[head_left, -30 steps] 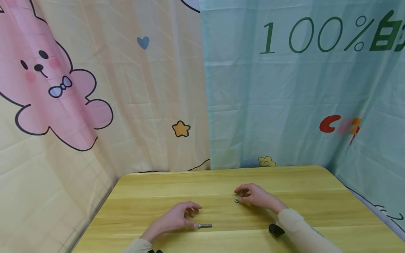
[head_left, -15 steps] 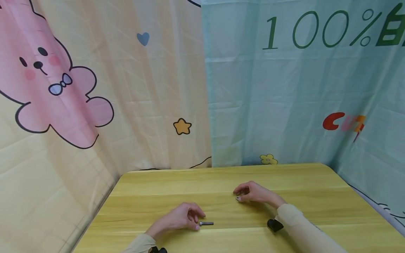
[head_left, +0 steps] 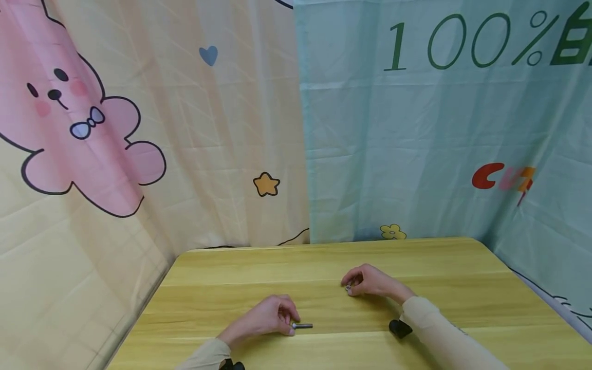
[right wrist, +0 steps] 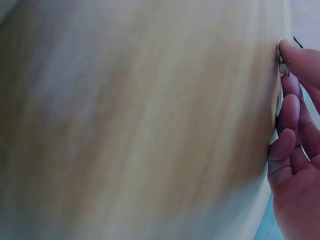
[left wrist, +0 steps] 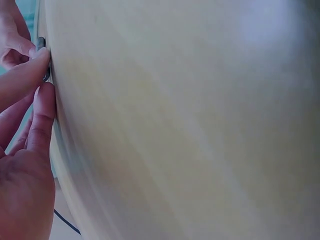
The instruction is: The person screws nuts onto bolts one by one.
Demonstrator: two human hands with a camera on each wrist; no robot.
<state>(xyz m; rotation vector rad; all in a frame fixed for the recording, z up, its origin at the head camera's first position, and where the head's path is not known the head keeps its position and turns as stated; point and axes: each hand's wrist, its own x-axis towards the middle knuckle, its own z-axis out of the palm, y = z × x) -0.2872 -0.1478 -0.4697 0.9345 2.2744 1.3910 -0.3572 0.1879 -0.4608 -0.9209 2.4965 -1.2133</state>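
A silver bolt (head_left: pixel 303 326) lies on the wooden table (head_left: pixel 259 267), its shank pointing right. My left hand (head_left: pixel 265 316) has thumb and forefinger at the bolt's head, pinching it from both sides. Farther back and to the right, my right hand (head_left: pixel 375 282) pinches a small metal nut (head_left: pixel 348 288) between thumb and forefinger, low over the tabletop. The right wrist view shows the nut (right wrist: pixel 284 68) partly hidden between the fingertips, with the other fingers loosely bent. In the left wrist view the bolt (left wrist: pixel 41 43) is partly covered by the thumb.
A cream curtain (head_left: pixel 222 128) and a blue-green curtain (head_left: pixel 416 128) hang right behind the table's far edge. Black wrist-worn devices sit under both sleeves, the right one (head_left: pixel 400 329) close to the tabletop.
My left hand has moved slightly right, its thumb and forefinger closing on the bolt head. My right thumb and forefinger have closed round the nut. The head view has tilted a little downward.
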